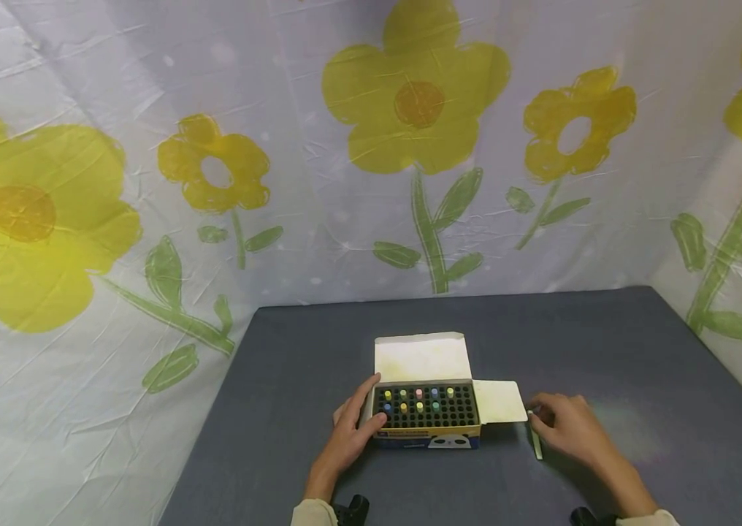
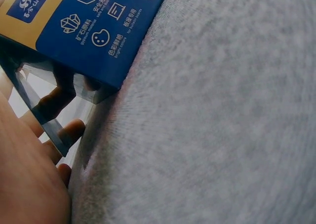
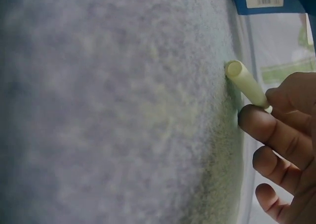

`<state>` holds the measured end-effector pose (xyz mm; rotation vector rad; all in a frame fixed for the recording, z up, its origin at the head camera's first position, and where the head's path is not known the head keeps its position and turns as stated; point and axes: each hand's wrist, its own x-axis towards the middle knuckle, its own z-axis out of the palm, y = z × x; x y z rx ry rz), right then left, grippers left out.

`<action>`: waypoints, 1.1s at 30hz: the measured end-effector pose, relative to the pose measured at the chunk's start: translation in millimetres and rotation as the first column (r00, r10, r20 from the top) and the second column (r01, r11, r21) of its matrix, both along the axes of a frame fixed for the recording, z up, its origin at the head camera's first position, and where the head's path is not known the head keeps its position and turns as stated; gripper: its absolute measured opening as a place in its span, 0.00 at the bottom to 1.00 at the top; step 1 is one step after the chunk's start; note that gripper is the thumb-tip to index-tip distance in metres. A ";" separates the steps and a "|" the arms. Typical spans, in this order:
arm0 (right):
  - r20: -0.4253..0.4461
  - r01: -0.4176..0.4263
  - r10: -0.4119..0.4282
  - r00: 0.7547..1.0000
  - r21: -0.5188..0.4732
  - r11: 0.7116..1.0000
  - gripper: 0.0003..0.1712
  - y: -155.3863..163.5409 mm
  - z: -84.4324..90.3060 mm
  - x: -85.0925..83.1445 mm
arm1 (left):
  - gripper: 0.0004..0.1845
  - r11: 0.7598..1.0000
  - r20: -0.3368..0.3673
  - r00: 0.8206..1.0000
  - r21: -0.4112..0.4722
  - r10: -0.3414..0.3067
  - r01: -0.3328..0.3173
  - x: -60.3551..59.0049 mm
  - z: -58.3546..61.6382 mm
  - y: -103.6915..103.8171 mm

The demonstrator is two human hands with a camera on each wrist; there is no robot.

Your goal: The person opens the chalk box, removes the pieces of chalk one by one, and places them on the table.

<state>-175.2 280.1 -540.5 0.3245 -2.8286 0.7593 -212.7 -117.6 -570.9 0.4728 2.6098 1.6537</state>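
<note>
Overhead first: an open chalk box (image 1: 425,409) sits near the front edge of the grey table (image 1: 607,351), about midway along it, lid flap folded back and a side flap lying out to the right. Its black grid tray holds a few coloured sticks in the back rows; most holes are bare. The left hand (image 1: 353,431) rests against the box's left end, thumb up at the tray's edge and fingers curled along the side wall, apparently to steady it. The right hand (image 1: 568,424) lies just right of the side flap, fingers bent over a pale chalk stick (image 1: 535,440) lying on the cloth.

Left wrist view: the box's blue printed side (image 2: 94,31) fills the upper left, and fingertips (image 2: 69,130) press against its lower edge where it meets the felt-like table top. The grasp looks light, bracing more than lifting.

Right wrist view: the pale yellow-green stick (image 3: 245,83) is pinched between thumb and fingertips (image 3: 261,125), its free end pointing away and touching the grey cloth. A faint pale smear shows on the cloth beside it.
</note>
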 end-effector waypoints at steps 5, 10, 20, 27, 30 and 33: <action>-0.033 -0.033 0.036 0.999 0.075 0.997 0.08 -0.7 2.0 -4.4 | 0.34 1.000 0.006 1.000 0.002 -0.010 0.010 -0.2 -0.4 -0.5; -0.020 -0.069 0.073 0.997 0.146 0.987 0.09 -0.7 5.5 -6.5 | 0.34 1.000 0.023 1.000 0.001 -0.009 0.009 -0.7 -0.4 -0.3; -0.006 -0.091 0.095 0.995 0.232 0.968 0.13 -1.5 7.8 -8.7 | 0.33 1.000 0.018 1.000 -0.001 -0.004 0.004 -0.8 -0.3 0.2; -0.172 -0.032 0.041 0.984 0.057 0.998 0.11 3.3 11.2 -10.1 | 0.34 1.000 0.021 1.000 0.013 0.001 -0.001 1.8 1.1 -0.6; -0.217 -0.018 0.010 0.976 -0.035 0.999 0.11 2.3 16.2 -11.0 | 0.34 1.000 0.023 1.000 0.011 0.002 -0.002 2.4 1.1 -0.5; -0.255 -0.024 -0.009 0.967 -0.128 0.991 0.12 -2.7 20.8 -11.1 | 0.34 1.000 0.023 1.000 0.006 0.004 -0.005 2.3 1.5 -0.1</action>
